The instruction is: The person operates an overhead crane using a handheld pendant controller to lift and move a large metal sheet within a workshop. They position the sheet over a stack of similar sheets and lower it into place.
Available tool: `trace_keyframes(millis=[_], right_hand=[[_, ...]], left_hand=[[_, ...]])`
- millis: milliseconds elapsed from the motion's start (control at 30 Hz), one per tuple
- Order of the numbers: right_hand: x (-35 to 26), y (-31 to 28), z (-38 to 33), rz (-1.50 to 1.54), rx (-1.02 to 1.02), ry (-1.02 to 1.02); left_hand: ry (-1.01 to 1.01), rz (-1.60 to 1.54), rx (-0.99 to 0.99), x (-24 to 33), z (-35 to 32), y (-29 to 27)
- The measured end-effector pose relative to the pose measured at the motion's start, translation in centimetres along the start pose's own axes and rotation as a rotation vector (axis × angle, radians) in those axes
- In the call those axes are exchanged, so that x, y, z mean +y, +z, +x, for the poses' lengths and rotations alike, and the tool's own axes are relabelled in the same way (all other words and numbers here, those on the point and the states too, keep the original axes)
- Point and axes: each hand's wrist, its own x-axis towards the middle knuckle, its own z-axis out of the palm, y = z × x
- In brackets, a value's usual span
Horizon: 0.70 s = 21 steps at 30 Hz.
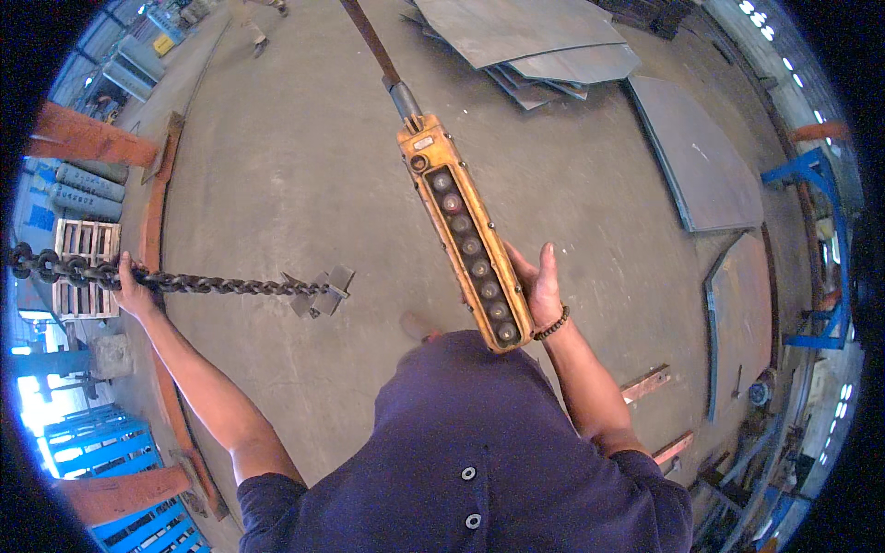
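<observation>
My left hand (136,289) is closed around a heavy dark lifting chain (212,284) at the left. From the left edge the chain runs across to a metal piece with flat plates (323,289), which appears over the floor; whether it touches the floor I cannot tell. My right hand (542,288) supports a worn yellow crane pendant control (470,244) near its lower end. Its fingers go behind the casing and are mostly hidden, while the thumb stands up beside it. A column of round dark buttons faces me, and a cable (373,41) leads up from the top.
Large steel plates (530,41) are stacked at the far side, with more plates (705,157) along the right. Orange steel beams (159,212), a wooden pallet (88,241) and blue slatted racks (111,452) line the left. A blue frame (834,249) stands far right. Another person's leg (253,32) shows at the top.
</observation>
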Motion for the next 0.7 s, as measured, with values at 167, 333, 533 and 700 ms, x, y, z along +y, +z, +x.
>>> trace_keyframes(millis=[167, 333, 533, 700], right_hand=[[0.6, 1.5, -0.3, -0.014, -0.051, -0.059], [2.0, 2.2, -0.5, -0.060, -0.027, -0.103], [3.7, 2.4, 0.3, -0.069, -0.141, -0.221], [3.6, 3.5, 0.0, -0.125, 0.003, -0.122]], left_hand=[[0.027, -0.087, -0.061, -1.6, 0.3, 0.8], [-0.031, -0.134, -0.052, -3.4, 1.7, -0.1], [-0.013, -0.116, -0.069, -3.0, 1.4, -0.1], [-0.019, -0.092, -0.072, -2.7, 1.7, -0.9]])
